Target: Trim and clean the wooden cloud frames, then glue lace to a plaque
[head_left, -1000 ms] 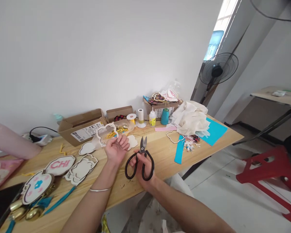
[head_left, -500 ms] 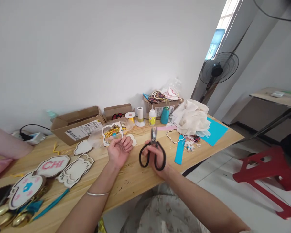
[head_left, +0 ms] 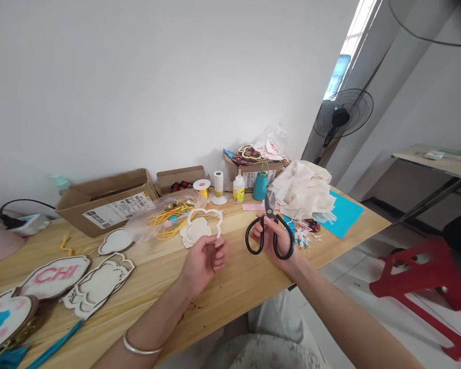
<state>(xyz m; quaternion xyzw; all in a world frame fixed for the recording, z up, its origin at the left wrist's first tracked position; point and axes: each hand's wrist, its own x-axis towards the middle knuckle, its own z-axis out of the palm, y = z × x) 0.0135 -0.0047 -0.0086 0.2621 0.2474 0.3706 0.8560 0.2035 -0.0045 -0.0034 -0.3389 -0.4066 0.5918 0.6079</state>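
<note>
My left hand (head_left: pixel 203 264) is closed, thumb and fingers pinching the lower edge of a thin white scalloped frame (head_left: pixel 219 223). Behind that frame, a cream cloud-shaped piece (head_left: pixel 196 231) shows on the table. Black-handled scissors (head_left: pixel 278 233) rest in my right hand (head_left: pixel 273 245), its fingers around and between the handle loops. Their blades point up and away from me, near a teal thread cone (head_left: pixel 260 186). Just right of the scissors lies a small heap of thread and fabric scraps (head_left: pixel 305 236).
Cardboard boxes (head_left: pixel 103 200) line the wall with a glue bottle (head_left: pixel 238 187) and spools. A plastic bag of yellow cords (head_left: pixel 172 215) lies at mid-table. Decorated plaques (head_left: pixel 56 277) are at left. Cream fabric (head_left: pixel 301 187) covers part of a blue sheet (head_left: pixel 341 215). A red stool (head_left: pixel 418 282) stands right.
Both hands have moved right in view, my left with the frame and my right with the scissors. My left hand has turned from palm up to a sideways pinch.
</note>
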